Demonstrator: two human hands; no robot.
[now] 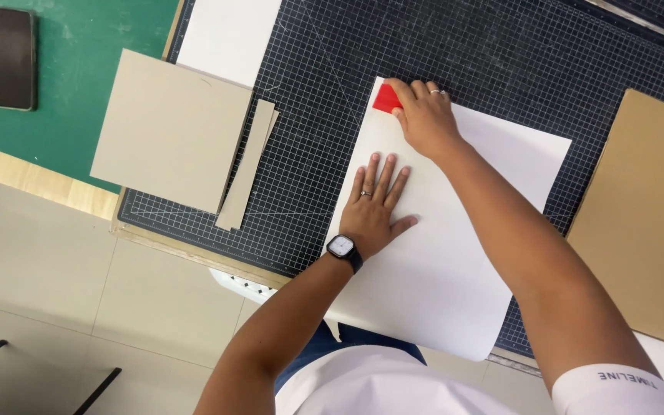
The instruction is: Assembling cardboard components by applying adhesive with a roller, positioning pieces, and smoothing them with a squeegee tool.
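A large white sheet [455, 253] lies across the dark gridded cutting mat [501, 54] in the middle of the frame, its lower edge curling off the counter toward the person. The left hand [374, 204] rests flat on it, fingers spread and released, seemingly pinning the sheet so it cannot slide. The right hand [423, 115] grips a small red scraper [385, 98] pressed against the sheet's upper left corner. At the upper left lie grey boards [170, 127], a narrow strip [246, 165] and a dark phone [10, 58]; brown cardboard [647, 215] sits at the right.
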